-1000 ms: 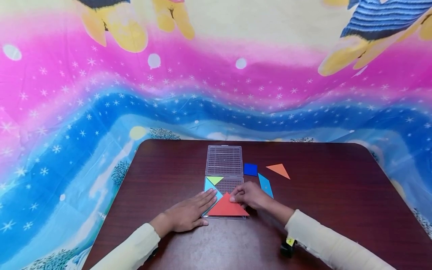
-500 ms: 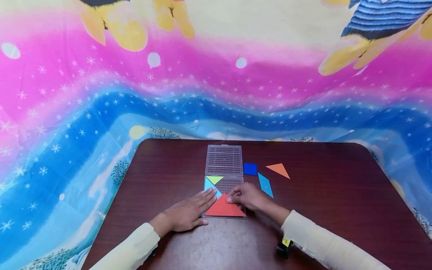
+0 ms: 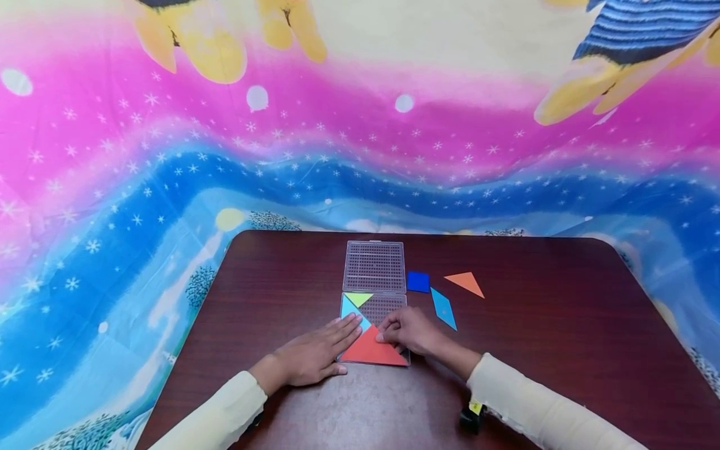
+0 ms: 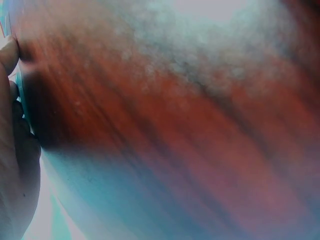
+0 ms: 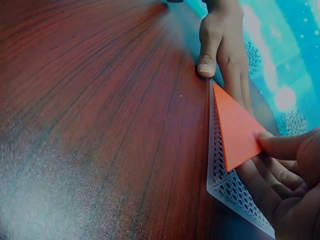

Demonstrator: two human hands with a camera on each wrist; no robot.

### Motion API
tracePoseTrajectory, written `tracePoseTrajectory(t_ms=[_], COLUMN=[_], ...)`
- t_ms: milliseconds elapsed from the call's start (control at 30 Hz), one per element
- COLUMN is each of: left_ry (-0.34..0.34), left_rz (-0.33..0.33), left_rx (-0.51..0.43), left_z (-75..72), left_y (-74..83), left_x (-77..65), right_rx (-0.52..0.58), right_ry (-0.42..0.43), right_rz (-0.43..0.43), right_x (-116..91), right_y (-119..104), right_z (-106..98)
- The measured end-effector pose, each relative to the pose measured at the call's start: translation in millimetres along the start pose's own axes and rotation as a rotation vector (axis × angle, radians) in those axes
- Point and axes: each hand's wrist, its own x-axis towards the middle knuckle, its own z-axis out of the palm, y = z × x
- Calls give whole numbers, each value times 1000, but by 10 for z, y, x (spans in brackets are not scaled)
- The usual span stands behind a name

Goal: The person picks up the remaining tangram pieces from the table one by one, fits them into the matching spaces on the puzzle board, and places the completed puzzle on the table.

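Note:
My right hand [image 3: 413,331] pinches a red tangram triangle [image 3: 371,351] by its right slanted edge, thumb on top. In the right wrist view the triangle [image 5: 235,130] tilts over the perforated floor of a clear plastic case [image 3: 388,307]. My left hand [image 3: 317,353] lies flat across the case's left side, its straight fingers on a light blue triangle [image 3: 355,312] and partly covering it. A small lime green triangle [image 3: 357,299] sits in the upper left corner of the case. The left wrist view catches only the edge of the left hand [image 4: 17,150].
The case's lid [image 3: 374,267] lies opened flat behind it. To the right are a dark blue square [image 3: 418,281], a light blue parallelogram [image 3: 444,309] and an orange triangle [image 3: 465,284] on the brown table [image 3: 562,350]. A patterned cloth [image 3: 360,144] hangs behind the table.
The right hand has drawn the red triangle slightly left and towards the near side, so it now lines up with the case's front edge. The left hand has stayed in place.

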Motion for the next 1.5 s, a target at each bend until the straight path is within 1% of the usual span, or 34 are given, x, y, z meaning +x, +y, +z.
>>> tracePoseTrajectory(t_ms=[133, 300, 467, 767, 1033, 1333, 1500], left_ry=[6, 8, 2, -1, 8, 14, 18], left_rz=[2, 0, -11, -2, 0, -6, -12], left_rx=[10, 18, 3, 41, 67, 20, 30], left_z=[-5, -4, -8, 13, 16, -23, -16], left_y=[-4, -11, -15, -10, -6, 6, 8], left_x=[6, 15, 17, 18, 18, 11, 15], right_rx=[-17, -92, -153, -187, -254, -277, -289], right_ry=[26, 73, 91, 117, 151, 167, 177], right_rz=[-3, -30, -36, -21, -62, -64, -63], right_x=[-9, -24, -40, 18, 34, 33, 42], right_y=[-15, -41, -71, -67, -101, -124, -122], right_z=[-1, 32, 67, 62, 74, 96, 105])
